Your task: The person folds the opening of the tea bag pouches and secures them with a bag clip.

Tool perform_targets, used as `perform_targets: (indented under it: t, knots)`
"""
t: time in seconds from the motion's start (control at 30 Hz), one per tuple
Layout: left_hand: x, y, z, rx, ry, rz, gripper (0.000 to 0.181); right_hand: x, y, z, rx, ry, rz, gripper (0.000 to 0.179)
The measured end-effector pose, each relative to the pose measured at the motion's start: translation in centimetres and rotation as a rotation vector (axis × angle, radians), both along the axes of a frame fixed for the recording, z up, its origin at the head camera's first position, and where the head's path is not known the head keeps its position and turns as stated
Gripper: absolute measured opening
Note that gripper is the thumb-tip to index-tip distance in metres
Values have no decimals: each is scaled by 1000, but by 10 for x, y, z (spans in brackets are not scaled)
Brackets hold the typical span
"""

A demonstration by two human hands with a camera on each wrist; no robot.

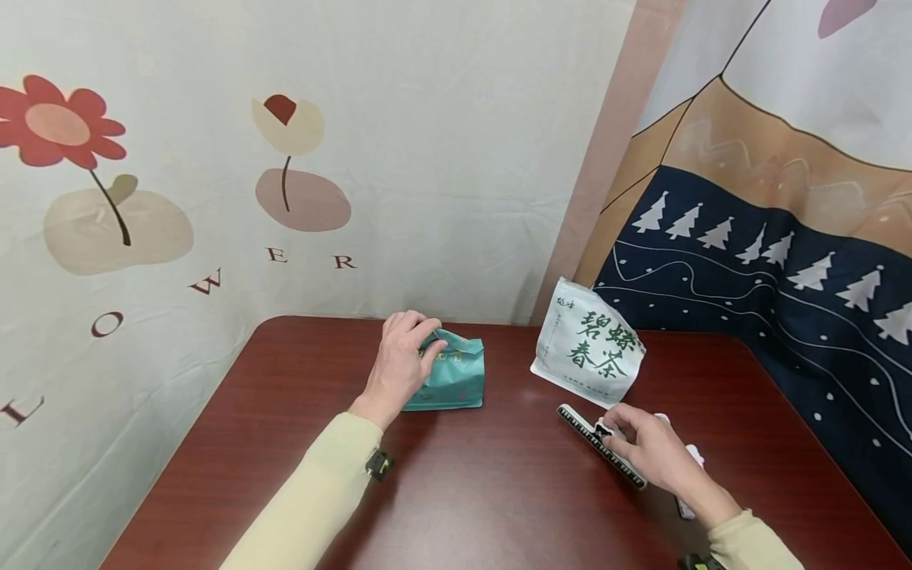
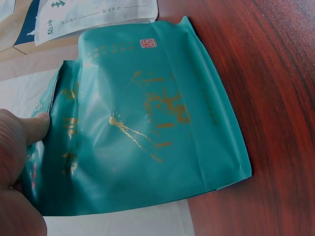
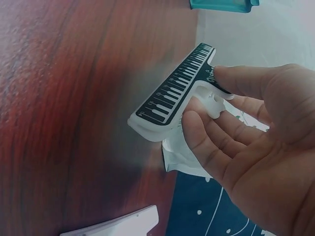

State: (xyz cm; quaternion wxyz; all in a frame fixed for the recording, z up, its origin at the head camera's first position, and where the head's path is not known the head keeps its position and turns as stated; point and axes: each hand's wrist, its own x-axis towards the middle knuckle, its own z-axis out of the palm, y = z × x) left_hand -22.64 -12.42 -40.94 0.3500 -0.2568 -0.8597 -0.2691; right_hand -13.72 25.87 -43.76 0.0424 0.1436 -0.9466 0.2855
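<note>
My left hand (image 1: 400, 366) grips the folded top of a teal tea bag (image 1: 459, 381), which stands near the far edge of the table. In the left wrist view, the thumb presses on the fold, and gold print covers the side of the bag. My right hand (image 1: 654, 453) pinches the handle of a white bag clip (image 3: 172, 91) with a black-and-white piano-key pattern, thumb on one side and fingers on the other. Whether the clip touches the tabletop, I cannot tell. Just beyond it stands a white tea bag (image 1: 587, 348) with green characters, leaning to one side.
A second pale clip-like piece (image 3: 120, 223) lies on the table by my right hand, partly hidden under the wrist in the head view. The dark red wooden table (image 1: 492, 491) meets a printed cloth backdrop (image 1: 456, 158) at its far edge.
</note>
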Motion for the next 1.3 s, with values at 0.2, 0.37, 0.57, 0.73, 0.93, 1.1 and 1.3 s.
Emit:
perform_targets:
  t: [0.2, 0.37, 0.57, 0.73, 0.93, 1.1, 1.3]
  knots:
    - [-1, 0, 0, 0, 2, 0, 22, -2, -3, 4, -8, 24, -5, 25]
    - [-1, 0, 0, 0, 3, -2, 22, -3, -7, 7, -27, 10, -19, 30]
    - [-1, 0, -1, -3, 6, -1, 22, -4, -12, 10, -24, -1, -23, 33]
    - [-1, 0, -1, -4, 11, -1, 23, -6, -16, 11, -21, 29, -17, 30]
    - [-1, 0, 0, 1, 18, -4, 22, -6, -18, 10, -11, 86, -7, 29]
    - [-1, 0, -1, 2, 20, -7, 22, -8, -20, 11, -10, 105, -4, 27]
    - [-1, -1, -1, -1, 24, -11, 23, -10, -23, 12, -38, 99, 4, 27]
